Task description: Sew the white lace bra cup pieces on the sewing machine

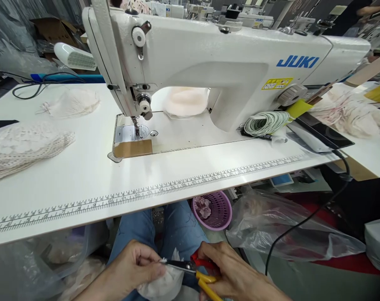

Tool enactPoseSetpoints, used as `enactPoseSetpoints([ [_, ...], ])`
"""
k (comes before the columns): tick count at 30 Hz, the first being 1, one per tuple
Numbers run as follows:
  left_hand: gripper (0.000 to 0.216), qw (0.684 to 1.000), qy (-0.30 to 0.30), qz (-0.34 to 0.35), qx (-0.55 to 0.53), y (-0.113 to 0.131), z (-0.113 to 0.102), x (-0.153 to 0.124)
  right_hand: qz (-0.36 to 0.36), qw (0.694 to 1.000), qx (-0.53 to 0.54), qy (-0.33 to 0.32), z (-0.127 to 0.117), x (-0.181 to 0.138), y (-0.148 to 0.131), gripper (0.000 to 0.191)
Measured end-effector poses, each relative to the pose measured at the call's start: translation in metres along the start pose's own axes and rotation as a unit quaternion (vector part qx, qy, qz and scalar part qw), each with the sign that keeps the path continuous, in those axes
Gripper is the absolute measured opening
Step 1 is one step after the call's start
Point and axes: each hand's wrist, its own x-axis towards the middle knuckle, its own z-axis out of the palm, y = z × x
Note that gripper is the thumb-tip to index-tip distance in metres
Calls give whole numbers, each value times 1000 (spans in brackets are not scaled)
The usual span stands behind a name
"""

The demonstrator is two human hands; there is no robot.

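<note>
Low in the view, over my lap, my left hand (132, 267) is closed on a small white fabric piece (165, 284), pinching its top edge. My right hand (237, 274) grips yellow-handled thread snips (193, 271), whose dark blades point left and meet the fabric at my left fingertips. Both hands are below the front edge of the white sewing table (83, 184). A white JUKI sewing machine (209, 62) stands on the table above, with nothing under its needle (135, 121).
White lace pieces (20, 146) lie at the table's left, another lace piece (73, 102) further back. A coil of pale cord (265, 123) sits by the machine's base. A purple basket (213, 211) and clear plastic bags (271, 225) are under the table. A black cable (303, 221) hangs at right.
</note>
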Motion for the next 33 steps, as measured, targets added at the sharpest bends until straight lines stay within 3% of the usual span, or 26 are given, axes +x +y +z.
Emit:
enactPoseSetpoints([
  [9, 55, 1000, -12, -11, 10, 2, 0, 0, 41, 999, -10, 23, 5, -2, 2, 41],
  [12, 55, 1000, -5, -11, 21, 1, 0, 0, 49, 999, -13, 3, 7, -5, 4, 43],
  [21, 58, 998, -18, -46, 42, 15, 3, -3, -17, 1000, 4, 0, 7, 3, 6, 39],
  [33, 54, 1000, 0, -8, -5, -6, -6, 1, 20, 998, 28, 57, 10, 0, 8, 46],
])
